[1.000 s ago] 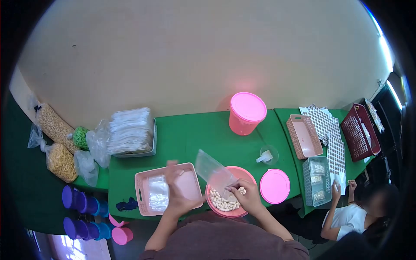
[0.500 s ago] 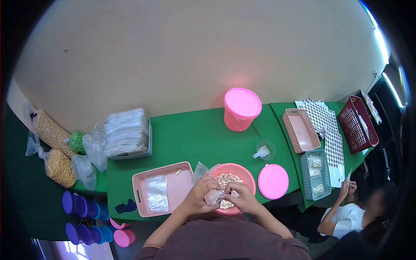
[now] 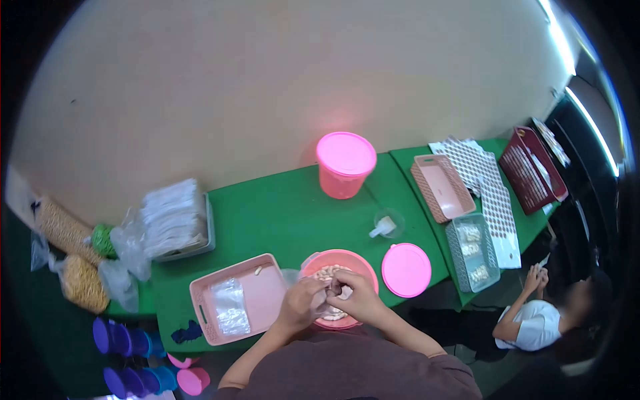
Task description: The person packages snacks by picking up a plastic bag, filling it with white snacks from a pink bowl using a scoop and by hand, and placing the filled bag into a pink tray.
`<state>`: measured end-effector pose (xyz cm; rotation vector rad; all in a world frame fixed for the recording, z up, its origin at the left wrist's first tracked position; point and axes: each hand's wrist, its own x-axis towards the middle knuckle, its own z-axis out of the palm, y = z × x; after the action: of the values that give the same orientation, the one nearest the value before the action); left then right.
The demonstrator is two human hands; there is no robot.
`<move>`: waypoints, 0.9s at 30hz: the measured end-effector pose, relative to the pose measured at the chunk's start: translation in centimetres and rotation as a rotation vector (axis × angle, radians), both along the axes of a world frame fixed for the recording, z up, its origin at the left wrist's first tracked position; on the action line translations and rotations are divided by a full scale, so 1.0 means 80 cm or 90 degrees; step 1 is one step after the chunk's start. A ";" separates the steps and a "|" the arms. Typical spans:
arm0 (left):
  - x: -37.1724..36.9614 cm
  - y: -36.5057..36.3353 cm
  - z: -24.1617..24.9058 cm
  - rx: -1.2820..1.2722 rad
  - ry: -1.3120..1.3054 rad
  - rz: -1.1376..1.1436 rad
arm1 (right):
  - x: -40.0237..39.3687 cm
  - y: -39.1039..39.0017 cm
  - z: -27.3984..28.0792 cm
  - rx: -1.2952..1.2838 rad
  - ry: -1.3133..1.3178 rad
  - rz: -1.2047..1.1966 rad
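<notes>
My left hand (image 3: 303, 305) is closed around a clear plastic bag (image 3: 320, 302), its fingers bunched over the pink tub. My right hand (image 3: 356, 297) pinches the upper part of the same bag, close against the left fingertips. What lies inside the bag is mostly hidden by my fingers. Below both hands, the round pink tub (image 3: 369, 268) contains many pale, finger-shaped snack pieces (image 3: 325, 274). To the left is a pink tray (image 3: 265, 293) with a stack of flat clear bags (image 3: 230, 307) and one loose snack piece (image 3: 258, 271).
A pink lid (image 3: 407, 270) lies right of the tub, with a white scoop (image 3: 383, 227) in a clear dish behind it. A lidded pink bucket (image 3: 343, 177) stands near the wall. At right, a grey-green basket (image 3: 490, 267) holds filled packs; a seated person (image 3: 530, 323) is beside it.
My hands have drawn closer together at the bag, and the right fingers have curled over its top. The whole view has shifted and tilted slightly.
</notes>
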<state>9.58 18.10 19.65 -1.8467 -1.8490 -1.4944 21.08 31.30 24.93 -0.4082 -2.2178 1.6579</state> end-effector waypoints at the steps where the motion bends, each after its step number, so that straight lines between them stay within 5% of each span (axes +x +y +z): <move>1: -0.001 -0.007 -0.008 -0.020 -0.030 0.013 | 0.001 0.007 0.010 0.064 0.012 0.033; 4: 0.000 -0.004 0.007 -0.057 -0.050 0.027 | 0.010 0.015 0.024 0.177 -0.020 0.081; 8: 0.007 0.000 0.008 0.051 -0.350 -0.032 | 0.012 0.019 0.005 -0.047 0.059 0.124; 10: 0.003 0.004 0.023 0.116 -0.474 -0.050 | 0.005 0.010 0.007 0.069 0.147 0.160; 14: 0.011 -0.005 0.049 0.097 -0.658 -0.095 | 0.005 -0.011 -0.058 0.013 0.016 0.220; 17: 0.016 -0.008 0.052 0.124 -0.712 -0.029 | 0.004 -0.016 -0.037 0.085 0.038 0.193; 22: -0.022 -0.023 0.054 0.267 -0.552 0.036 | -0.003 0.024 -0.086 0.261 0.063 0.088; 26: -0.039 -0.038 0.066 0.281 -0.472 0.108 | 0.002 0.061 -0.157 0.480 -0.360 0.116; 27: -0.039 -0.039 0.067 0.272 -0.469 0.111 | 0.001 0.061 -0.160 0.481 -0.357 0.120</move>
<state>6.49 14.95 25.05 -0.9773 -1.6513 -2.4648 21.18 36.15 12.15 -0.4979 -3.1483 0.6893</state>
